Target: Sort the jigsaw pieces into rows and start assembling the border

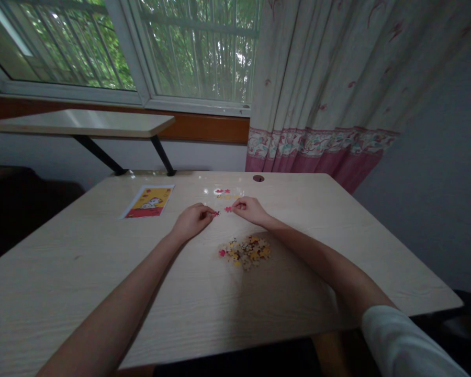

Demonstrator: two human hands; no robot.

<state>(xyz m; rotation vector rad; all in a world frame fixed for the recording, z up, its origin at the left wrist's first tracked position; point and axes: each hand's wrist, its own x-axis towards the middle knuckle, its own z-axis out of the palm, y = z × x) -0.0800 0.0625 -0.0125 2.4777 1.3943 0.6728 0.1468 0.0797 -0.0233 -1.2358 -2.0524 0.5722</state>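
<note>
My left hand pinches a small red puzzle piece just above the pale wooden table. My right hand pinches another red puzzle piece, and the two pieces nearly meet between my fingertips. A pile of loose puzzle pieces, yellow, red and white, lies on the table just in front of my hands. A few joined pieces lie beyond my hands.
A yellow and red reference picture lies flat at the far left of the table. A round cable hole sits near the far edge. A wall shelf, a window and a patterned curtain stand behind the table.
</note>
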